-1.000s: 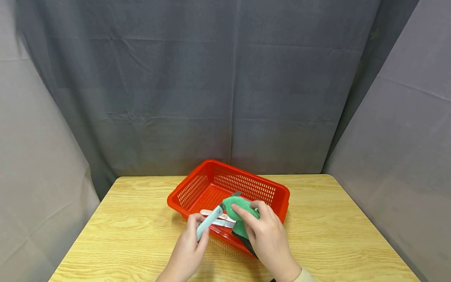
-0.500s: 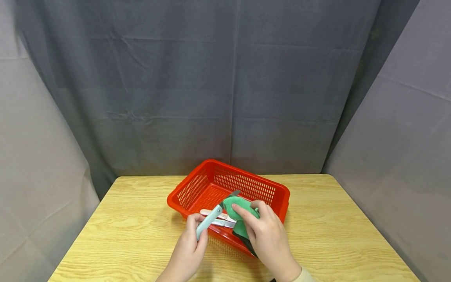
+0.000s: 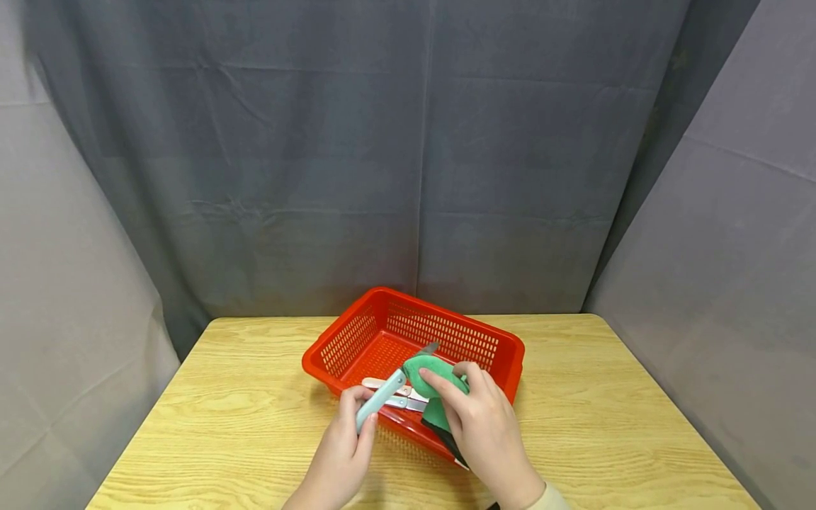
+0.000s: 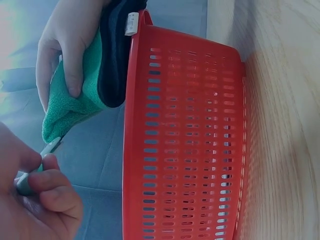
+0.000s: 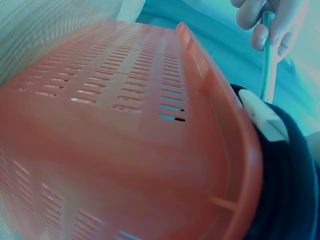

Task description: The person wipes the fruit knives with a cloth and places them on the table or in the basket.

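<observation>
My left hand [image 3: 341, 443] grips the pale blue handle of a folding knife [image 3: 380, 401], unfolded and held above a red basket. Its blade tip pokes out beyond a green cloth [image 3: 428, 375] with a black underside. With the right hand [image 3: 487, 425] I pinch the cloth over the blade, index finger lying on top. In the left wrist view the cloth [image 4: 82, 95] is folded at the knife's pivot; most of the blade is hidden there. The right wrist view shows the pale handle [image 5: 268, 55] between the left fingers.
The red perforated basket [image 3: 413, 301] stands askew on the wooden table [image 3: 242, 425]. Inside lie more folding knives, one with a pinkish handle [image 3: 376, 384] and one pale blue [image 3: 397, 401]. A dark grey curtain [image 3: 319, 177] hangs behind the table, with pale cloth walls at both sides.
The knife has shifted very slightly up and to the right, so its tip reaches a little farther past the cloth. Both hands stay nearly still.
</observation>
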{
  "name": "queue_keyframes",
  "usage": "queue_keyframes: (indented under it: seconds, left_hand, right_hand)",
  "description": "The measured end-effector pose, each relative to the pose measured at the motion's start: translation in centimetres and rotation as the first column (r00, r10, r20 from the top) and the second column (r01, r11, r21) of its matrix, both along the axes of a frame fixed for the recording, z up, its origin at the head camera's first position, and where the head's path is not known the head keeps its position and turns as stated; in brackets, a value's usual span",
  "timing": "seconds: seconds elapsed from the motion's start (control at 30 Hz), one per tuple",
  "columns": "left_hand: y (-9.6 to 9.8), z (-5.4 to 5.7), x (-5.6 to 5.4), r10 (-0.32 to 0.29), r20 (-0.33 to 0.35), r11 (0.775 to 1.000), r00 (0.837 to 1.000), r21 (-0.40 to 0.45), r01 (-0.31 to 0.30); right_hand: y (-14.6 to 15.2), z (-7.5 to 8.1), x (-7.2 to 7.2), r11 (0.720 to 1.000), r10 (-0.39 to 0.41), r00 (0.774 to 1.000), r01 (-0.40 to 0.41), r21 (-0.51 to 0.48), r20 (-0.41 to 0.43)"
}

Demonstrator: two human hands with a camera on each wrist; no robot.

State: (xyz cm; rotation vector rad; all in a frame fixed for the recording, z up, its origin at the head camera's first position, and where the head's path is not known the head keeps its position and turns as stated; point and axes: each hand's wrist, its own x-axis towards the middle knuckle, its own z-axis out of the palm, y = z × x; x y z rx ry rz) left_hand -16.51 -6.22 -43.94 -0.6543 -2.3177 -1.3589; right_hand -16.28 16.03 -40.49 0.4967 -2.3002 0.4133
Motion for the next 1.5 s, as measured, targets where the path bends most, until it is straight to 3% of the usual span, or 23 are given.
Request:
queue_keyframes:
  seconds: [0.53,0.87,1.1,1.5]
  left_hand:
    - [-0.25,0.15,0.05,-0.041,-0.028,0.999,0.999,0.006,0.041]
    - [-0.32,0.11,0.09,-0.061,0.018,0.998,0.998,0.018,0.060]
    - [-0.15,0.18,0.11,-0.027,0.038,0.999,0.999,0.018,0.026]
    - [0.02,0.16,0.05,0.071,0.043,0.997,0.997,0.021,-0.072]
  right_hand:
    - [0.54,-0.24,-0.57,0.999,-0.024,0.998,0.022,-0.044,-0.052]
    - [0.76,-0.17,-0.88,0.992,-0.100,0.992,0.093,-0.090,-0.072]
    - [0.88,0.12,-0.71,0.980,-0.161,0.982,0.147,-0.137,-0.098]
    - [0.79,0.41,-0.43,0.980,-0.160,0.982,0.146,-0.137,-0.096]
